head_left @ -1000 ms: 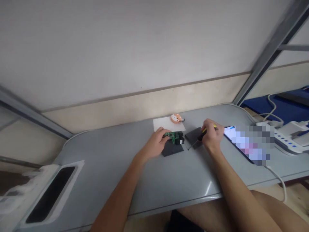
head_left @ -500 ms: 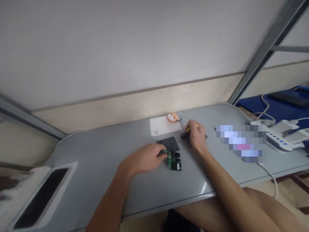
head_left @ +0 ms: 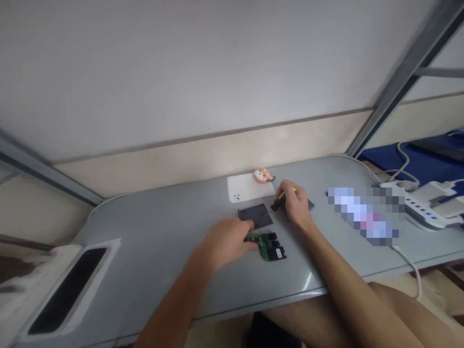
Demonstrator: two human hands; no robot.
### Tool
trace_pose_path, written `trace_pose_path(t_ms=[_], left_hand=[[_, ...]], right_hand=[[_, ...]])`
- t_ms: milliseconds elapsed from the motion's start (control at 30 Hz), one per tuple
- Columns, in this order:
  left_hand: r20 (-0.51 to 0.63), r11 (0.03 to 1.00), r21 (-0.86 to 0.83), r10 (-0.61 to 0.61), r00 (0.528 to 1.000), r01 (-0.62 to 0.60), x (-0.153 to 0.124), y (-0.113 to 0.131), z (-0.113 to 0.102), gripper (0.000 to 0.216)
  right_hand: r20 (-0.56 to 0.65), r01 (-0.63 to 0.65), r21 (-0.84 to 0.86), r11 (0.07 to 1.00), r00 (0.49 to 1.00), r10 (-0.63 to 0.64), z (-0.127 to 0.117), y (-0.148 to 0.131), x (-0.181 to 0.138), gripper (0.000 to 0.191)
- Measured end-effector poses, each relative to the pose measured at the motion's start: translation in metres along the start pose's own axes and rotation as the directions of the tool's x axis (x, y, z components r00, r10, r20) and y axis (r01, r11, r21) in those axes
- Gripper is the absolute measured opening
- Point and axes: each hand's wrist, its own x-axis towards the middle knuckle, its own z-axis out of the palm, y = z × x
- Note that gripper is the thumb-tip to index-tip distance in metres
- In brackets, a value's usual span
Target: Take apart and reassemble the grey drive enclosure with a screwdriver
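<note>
Between the thumb and fingers of my left hand [head_left: 230, 241] is one end of a green circuit board [head_left: 264, 247], which carries several black blocks, one with a white label. The board is low over the grey table, in front of a flat black plate [head_left: 258, 215]. My right hand [head_left: 296, 205] is closed around a black and yellow screwdriver [head_left: 278, 200], its thin shaft pointing left towards the plate's right edge. Partly hidden beneath my right hand, a dark flat piece [head_left: 311, 205] shows at its right side.
Behind the plate, white paper [head_left: 244, 186] carries several tiny dark screws [head_left: 237, 196] and an orange animal-face case [head_left: 262, 175]. A blurred-out device [head_left: 362, 215] and a white power strip [head_left: 416, 210] are to the right. A black-screened phone-like slab [head_left: 68, 290] lies left.
My left hand has shifted right and slightly towards me with the circuit board, which now shows flatter and farther from the black plate. My right hand keeps its grip with little movement.
</note>
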Motion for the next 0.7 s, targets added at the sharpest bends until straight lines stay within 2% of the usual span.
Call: trace_pose_path(t_ms=[167, 267, 400, 500, 700], left_hand=[[-0.041, 0.999, 0.001, -0.045, 0.998, 0.045, 0.006, -0.001, -0.010, 0.021], [-0.084, 0.998, 0.029, -0.044, 0.996, 0.047, 0.012, -0.004, -0.010, 0.021], [-0.129, 0.998, 0.049, 0.051, 0.990, -0.045, 0.024, -0.012, -0.004, 0.019], [-0.128, 0.992, -0.011, 0.122, 0.984, -0.124, 0.031, -0.016, 0.000, 0.019], [-0.125, 0.986, -0.094, 0.127, 0.984, -0.139, 0.035, -0.021, -0.001, 0.021]], right_hand=[[-0.034, -0.010, -0.009, 1.000, 0.999, 0.010, 0.000, 0.004, 0.001, 0.038], [-0.078, -0.058, 0.029, 0.998, 0.995, 0.060, 0.000, 0.006, 0.002, 0.040], [-0.120, -0.129, 0.096, 0.987, 0.983, 0.140, 0.000, 0.008, 0.004, 0.041], [-0.151, -0.147, 0.135, 0.980, 0.974, 0.167, 0.001, 0.010, 0.006, 0.041], [-0.223, -0.186, 0.169, 0.968, 0.949, 0.221, 0.000, 0.011, 0.007, 0.038]])
